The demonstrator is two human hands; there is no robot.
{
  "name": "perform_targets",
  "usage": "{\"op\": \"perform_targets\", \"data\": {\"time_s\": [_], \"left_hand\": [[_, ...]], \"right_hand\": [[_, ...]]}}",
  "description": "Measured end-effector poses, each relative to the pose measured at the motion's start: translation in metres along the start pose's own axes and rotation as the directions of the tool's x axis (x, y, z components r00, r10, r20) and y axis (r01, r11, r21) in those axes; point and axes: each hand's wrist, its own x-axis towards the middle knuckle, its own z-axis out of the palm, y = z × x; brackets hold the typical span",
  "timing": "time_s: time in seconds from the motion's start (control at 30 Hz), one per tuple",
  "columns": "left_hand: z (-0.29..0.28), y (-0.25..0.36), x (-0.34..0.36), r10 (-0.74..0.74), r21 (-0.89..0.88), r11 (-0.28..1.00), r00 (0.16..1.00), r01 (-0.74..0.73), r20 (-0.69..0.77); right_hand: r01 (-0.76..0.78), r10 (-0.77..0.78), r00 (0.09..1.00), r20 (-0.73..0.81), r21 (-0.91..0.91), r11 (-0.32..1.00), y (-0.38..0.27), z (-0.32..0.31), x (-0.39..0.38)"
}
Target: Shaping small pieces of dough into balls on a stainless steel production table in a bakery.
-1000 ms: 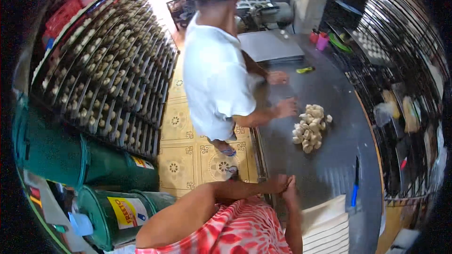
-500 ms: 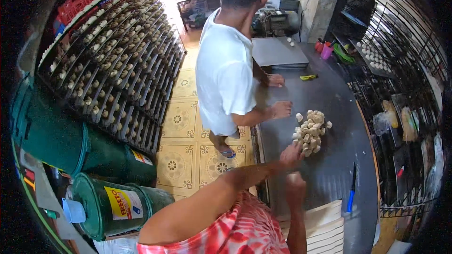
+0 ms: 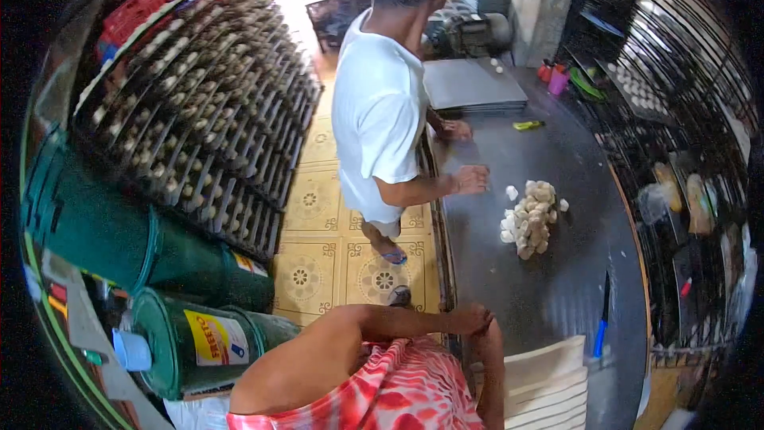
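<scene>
Through the head view, I see the wearer's left grip and right grip come together at the near edge of the dark desk. The left looks curled and partly covers the right; I can't tell how far either is open, or whether anything is held between them.

The pile of pale lumps sits farther up the desk, apart from both, with a stray piece on either side. They look like dough to me: light, soft, perhaps tacky, easily dented. I'd take a loose outer piece by its sides, barely squeezing.

The desk is smooth, with pale smears. A striped cloth lies at the near end, beside a blue-handled knife. Across the pile, a co-worker in white rests both hands by the desk's edge. Behind are patterned floor tiles, a loaded rack and green bins.
</scene>
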Motion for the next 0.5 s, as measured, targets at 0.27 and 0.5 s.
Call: {"op": "perform_targets", "data": {"time_s": [0.27, 0.5], "left_hand": [[-0.04, -0.058, 0.028, -0.017, -0.034, 0.999, 0.993, 0.013, -0.113], [-0.152, -0.048, 0.091, -0.114, -0.201, 0.98, 0.867, 0.016, -0.485]], "right_hand": [[-0.104, 0.082, 0.993, -0.08, -0.323, 0.941, -0.083, 0.011, 0.024], [0.327, -0.431, 0.793, -0.431, -0.296, 0.897, -0.14, 0.056, 0.035]]}}
